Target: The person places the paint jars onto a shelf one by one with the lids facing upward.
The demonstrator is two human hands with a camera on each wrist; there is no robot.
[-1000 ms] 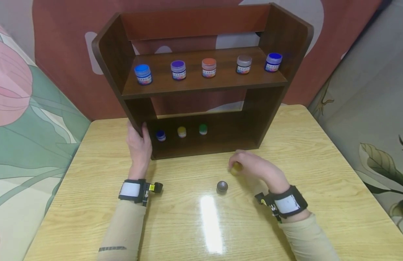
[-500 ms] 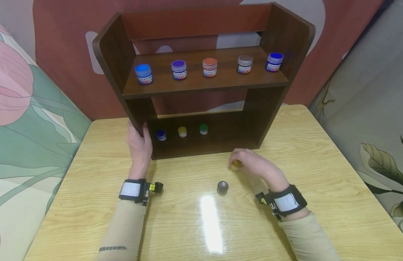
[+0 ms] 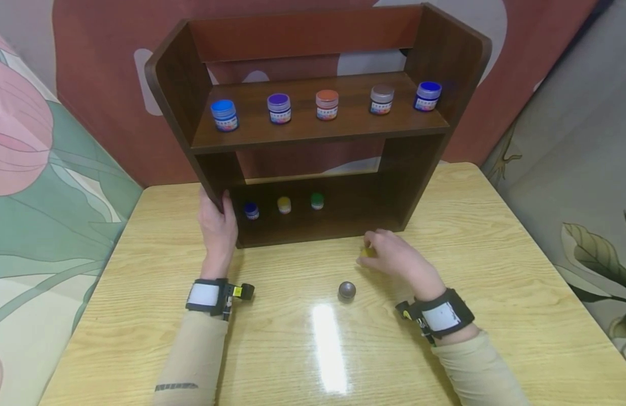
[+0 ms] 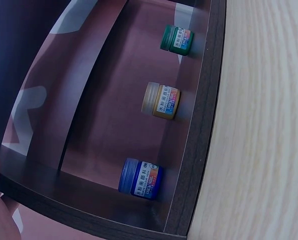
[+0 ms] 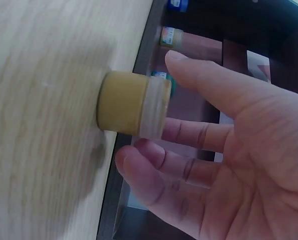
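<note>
At the left, my left hand (image 3: pixel 217 225) grips the lower side panel of the dark brown wooden shelf (image 3: pixel 318 138). In the right wrist view a yellow ochre paint jar (image 5: pixel 122 102) with a clear lid stands on the table, its plain side showing. My right hand (image 3: pixel 396 259) is around this jar with fingers spread, the thumb apart from the lid and the other fingers behind it. A dark-lidded jar (image 3: pixel 347 291) stands on the table nearer me. On the lower shelf are a dark blue jar (image 4: pixel 141 178), a yellow jar (image 4: pixel 160 100) and a green jar (image 4: pixel 177 40).
Several paint jars line the upper shelf: a light blue jar (image 3: pixel 225 115), a purple jar (image 3: pixel 279 109), an orange jar (image 3: pixel 327 105), a grey-lidded jar (image 3: pixel 381 100) and a blue jar (image 3: pixel 427 96). Patterned cloth (image 3: pixel 100 101) hangs behind the wooden table (image 3: pixel 282 316).
My right hand's fingers have loosened from the yellow ochre jar, and the thumb has parted from it. The left hand keeps its hold on the shelf.
</note>
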